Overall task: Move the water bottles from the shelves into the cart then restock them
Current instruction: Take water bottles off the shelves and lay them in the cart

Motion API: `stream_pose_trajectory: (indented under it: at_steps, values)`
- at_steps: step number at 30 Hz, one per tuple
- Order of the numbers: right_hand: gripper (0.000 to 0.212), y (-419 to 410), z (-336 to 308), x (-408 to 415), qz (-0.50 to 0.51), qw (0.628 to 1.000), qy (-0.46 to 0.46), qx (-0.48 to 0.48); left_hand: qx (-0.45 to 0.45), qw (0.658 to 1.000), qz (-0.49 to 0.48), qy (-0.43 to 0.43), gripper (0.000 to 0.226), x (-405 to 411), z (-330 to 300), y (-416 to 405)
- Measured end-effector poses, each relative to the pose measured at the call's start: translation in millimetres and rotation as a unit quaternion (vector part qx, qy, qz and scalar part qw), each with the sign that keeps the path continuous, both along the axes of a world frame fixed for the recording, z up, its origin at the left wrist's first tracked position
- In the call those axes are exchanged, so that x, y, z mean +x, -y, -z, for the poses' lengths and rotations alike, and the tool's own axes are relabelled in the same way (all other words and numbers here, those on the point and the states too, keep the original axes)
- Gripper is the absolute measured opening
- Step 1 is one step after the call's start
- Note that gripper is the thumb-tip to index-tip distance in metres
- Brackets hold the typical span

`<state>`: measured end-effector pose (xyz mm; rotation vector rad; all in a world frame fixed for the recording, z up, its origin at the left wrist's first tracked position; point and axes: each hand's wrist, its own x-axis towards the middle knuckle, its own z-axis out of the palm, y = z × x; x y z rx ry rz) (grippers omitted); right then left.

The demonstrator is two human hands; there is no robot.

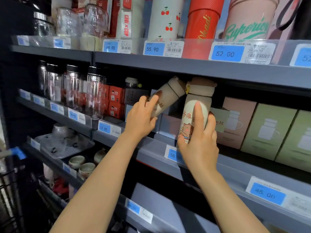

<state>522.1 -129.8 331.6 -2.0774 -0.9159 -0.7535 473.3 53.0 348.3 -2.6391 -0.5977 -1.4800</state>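
Two beige water bottles with cartoon prints are at the middle shelf (227,169). My left hand (140,117) grips the left bottle (170,95), which is tilted with its cap toward the upper right. My right hand (199,142) grips the right bottle (193,118), held nearly upright with its brown cap just under the shelf above. The two caps nearly touch. A dark wire cart (8,190) with a blue handle shows at the far left edge.
Pink and green boxed mugs (267,130) stand right of the bottles; grey and red boxes (116,101) and clear glass bottles (94,93) stand to the left. The top shelf (202,68) carries tall flasks. Lower shelves hold ceramic cups (76,161) and blue price tags.
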Motion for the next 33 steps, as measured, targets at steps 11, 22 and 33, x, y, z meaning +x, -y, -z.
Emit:
stream_pose_trajectory:
  at_steps: [11,22,33]
  values:
    - [0.092,-5,-2,-2,-0.014,1.0,0.006,0.02,-0.2,0.978,0.038,0.047,0.098,-25,7,-16]
    - [0.106,-47,-9,-6,-0.113,0.991,-0.052,0.052,-0.232,0.967,0.045,0.091,0.102,-30,13,-37]
    - [0.102,-86,-12,-13,-0.107,0.99,-0.073,0.056,-0.229,0.967,0.028,0.105,0.102,-36,19,-47]
